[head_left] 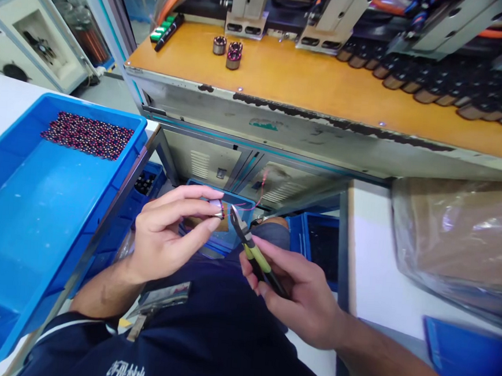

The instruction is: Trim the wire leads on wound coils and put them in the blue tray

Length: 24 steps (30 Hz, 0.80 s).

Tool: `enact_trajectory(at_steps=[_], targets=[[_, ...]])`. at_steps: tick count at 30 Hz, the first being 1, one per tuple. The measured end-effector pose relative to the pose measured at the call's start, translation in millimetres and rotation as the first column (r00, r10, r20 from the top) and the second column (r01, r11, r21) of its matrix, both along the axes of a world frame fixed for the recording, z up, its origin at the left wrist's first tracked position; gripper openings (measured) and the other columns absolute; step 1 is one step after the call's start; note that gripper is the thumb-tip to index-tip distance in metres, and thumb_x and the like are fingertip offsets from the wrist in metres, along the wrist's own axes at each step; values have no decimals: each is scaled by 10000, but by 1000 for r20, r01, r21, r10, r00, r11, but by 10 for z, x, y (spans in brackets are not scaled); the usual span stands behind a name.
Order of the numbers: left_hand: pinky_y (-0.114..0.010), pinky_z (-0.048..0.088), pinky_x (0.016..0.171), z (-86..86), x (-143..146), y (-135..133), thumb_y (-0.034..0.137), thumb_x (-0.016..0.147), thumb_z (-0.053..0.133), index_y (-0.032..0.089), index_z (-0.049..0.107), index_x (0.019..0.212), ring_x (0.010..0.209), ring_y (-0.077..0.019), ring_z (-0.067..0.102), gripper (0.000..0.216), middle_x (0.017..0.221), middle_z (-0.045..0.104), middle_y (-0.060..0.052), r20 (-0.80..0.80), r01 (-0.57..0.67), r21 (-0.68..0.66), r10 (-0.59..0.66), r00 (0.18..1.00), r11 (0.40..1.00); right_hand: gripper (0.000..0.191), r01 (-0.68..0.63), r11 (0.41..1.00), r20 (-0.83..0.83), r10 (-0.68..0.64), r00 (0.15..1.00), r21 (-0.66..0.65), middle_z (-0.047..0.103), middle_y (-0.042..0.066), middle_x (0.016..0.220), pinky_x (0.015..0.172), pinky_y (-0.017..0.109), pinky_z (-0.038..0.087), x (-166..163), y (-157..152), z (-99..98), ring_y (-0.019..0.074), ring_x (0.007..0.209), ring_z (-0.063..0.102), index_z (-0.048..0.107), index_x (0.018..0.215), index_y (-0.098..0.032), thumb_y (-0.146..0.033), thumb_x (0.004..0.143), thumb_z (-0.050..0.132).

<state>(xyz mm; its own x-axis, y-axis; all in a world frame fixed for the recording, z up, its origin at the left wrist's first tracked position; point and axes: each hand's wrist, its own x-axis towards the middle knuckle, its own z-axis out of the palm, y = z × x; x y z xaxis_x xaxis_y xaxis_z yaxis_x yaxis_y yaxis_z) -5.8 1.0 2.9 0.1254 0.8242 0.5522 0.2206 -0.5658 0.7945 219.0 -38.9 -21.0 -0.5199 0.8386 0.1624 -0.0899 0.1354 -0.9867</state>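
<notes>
Between the thumb and fingers of my left hand (171, 234) is a small wound motor stator (218, 208), a short metal cylinder. A thin reddish wire (260, 194) trails from it, up and to the right. My right hand (299, 287) is closed round the yellow-green and black handles of a pair of cutting pliers (256, 255). The jaws of the pliers point up and left, close beside the stator and its wire. Whether the jaws touch the wire I cannot tell.
A blue bin (27, 205) at left holds rows of wound stators (90, 135). Several stators stand on the orange bench (294, 75), below machine clamps. A marker (170, 32) lies there too. At right, a plastic-wrapped carton (460, 233) rests on a white table.
</notes>
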Motion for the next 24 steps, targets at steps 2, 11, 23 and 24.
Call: enact_trajectory(at_steps=[2, 11, 23, 24], targets=[[-308, 588, 836, -12, -3, 5, 5, 757, 735, 184, 733, 998, 979, -189, 707, 300, 1080, 737, -85, 5, 0, 4, 0, 1000, 1000, 696, 29, 999, 5, -28, 1000, -40, 602, 37, 970, 686, 209, 545, 0, -9, 15, 84, 759, 576, 437, 1463, -329, 7, 858, 515], [-343, 655, 794, -119, -75, 70, -56, 654, 790, 233, 546, 1111, 972, -208, 728, 593, 1239, 608, -84, 89, 119, 177, -136, 987, 977, 815, -48, 996, 81, 54, 995, -72, 610, 57, 1160, 955, 315, 544, 165, -58, 232, 137, 1009, 633, 360, 1493, -394, 50, 822, 489], [-421, 640, 895, -208, -74, 13, -87, 667, 763, 267, 468, 1191, 1009, -221, 734, 697, 1147, 733, -64, 99, 80, 202, -101, 990, 976, 822, -138, 982, 42, 145, 989, -132, 566, 60, 1205, 1000, 344, 514, 117, -93, 260, 139, 1064, 603, 312, 1509, -403, 47, 837, 459], [-421, 640, 894, -210, -76, 10, -91, 668, 758, 261, 473, 1191, 1012, -224, 734, 692, 1152, 733, -70, 103, 79, 204, -102, 990, 976, 823, -139, 981, 34, 145, 989, -136, 567, 60, 1203, 993, 342, 516, 110, -90, 259, 140, 1059, 603, 313, 1510, -400, 47, 834, 461]])
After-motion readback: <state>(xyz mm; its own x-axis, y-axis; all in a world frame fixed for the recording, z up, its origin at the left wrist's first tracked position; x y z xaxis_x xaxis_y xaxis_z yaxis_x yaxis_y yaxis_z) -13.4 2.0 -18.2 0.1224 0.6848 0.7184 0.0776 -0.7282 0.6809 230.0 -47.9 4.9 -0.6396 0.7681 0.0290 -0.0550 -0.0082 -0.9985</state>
